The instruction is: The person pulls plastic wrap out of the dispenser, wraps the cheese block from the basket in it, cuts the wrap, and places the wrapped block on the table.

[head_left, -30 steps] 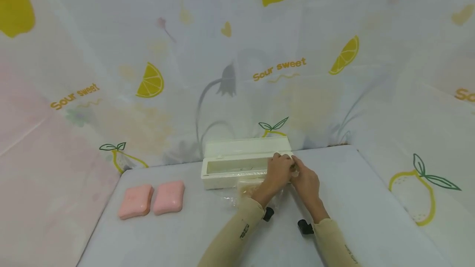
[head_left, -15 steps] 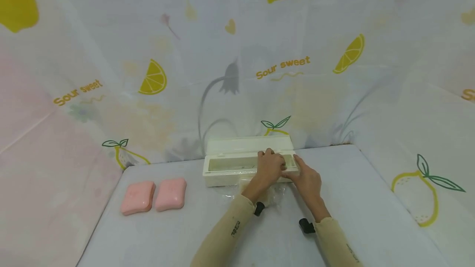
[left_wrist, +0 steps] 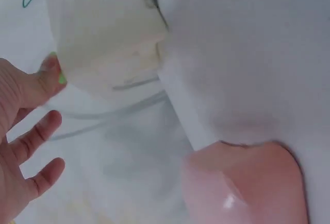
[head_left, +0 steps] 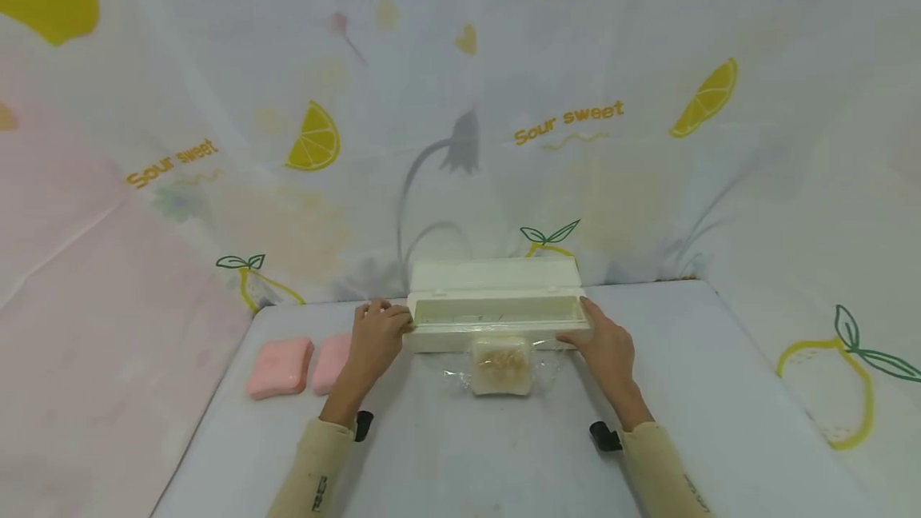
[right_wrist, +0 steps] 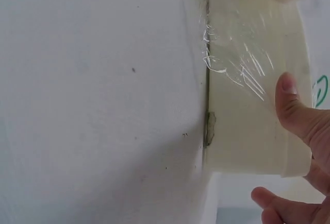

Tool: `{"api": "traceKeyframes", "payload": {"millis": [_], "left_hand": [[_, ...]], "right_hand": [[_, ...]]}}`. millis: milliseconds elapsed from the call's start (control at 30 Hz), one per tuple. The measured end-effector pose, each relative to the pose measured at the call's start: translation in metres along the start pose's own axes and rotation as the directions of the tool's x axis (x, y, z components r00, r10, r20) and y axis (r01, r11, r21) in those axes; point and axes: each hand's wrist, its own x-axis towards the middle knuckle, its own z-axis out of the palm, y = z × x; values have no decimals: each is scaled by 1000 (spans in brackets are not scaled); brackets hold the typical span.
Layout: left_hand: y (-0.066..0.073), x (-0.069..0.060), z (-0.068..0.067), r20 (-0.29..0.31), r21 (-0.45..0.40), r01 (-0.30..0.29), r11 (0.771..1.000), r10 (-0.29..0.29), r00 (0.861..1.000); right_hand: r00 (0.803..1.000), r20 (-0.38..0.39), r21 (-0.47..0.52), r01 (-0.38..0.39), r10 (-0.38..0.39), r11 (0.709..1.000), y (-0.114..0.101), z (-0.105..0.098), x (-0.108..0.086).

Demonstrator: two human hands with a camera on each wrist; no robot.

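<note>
A long cream cling film dispenser box (head_left: 439, 342) stands near the back of the table with its lid (head_left: 496, 274) raised. Clear film (head_left: 554, 358) hangs down its front, around or over a cream square block (head_left: 501, 374) with a brownish middle; which of these I cannot tell. My left hand (head_left: 377, 334) is at the box's left end. Its thumb (left_wrist: 51, 74) touches the box edge at a small bright green piece (left_wrist: 62, 78); the index finger is hidden and the other fingers spread apart. My right hand (head_left: 608, 350) grips the right end, thumb (right_wrist: 287, 95) on the front wall.
Two pink square blocks with rounded corners, one (head_left: 279, 368) farther left and one (head_left: 329, 362) partly behind the left hand, lie on the white table (head_left: 496, 462). A printed lemon cloth (head_left: 612, 190) hangs behind and at the sides.
My left hand has moved leftward along the box, from its right end to its left end, uncovering the cream block. The right hand has stayed at the right end.
</note>
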Motion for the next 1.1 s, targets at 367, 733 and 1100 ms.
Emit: {"api": "traceKeyframes", "payload": {"millis": [367,733,1100], "left_hand": [[4,3,-5,93,-96,79,992,-70,993],[25,-10,11,-19,-157,-63,986,61,998],[26,-10,18,-210,-97,-131,987,108,972]], "right_hand": [[998,60,140,25,-33,990,-5,-3,1],[996,89,184,-26,10,983,-6,-2,-3],[997,15,314,68,-77,947,-5,-1,-8]]}}
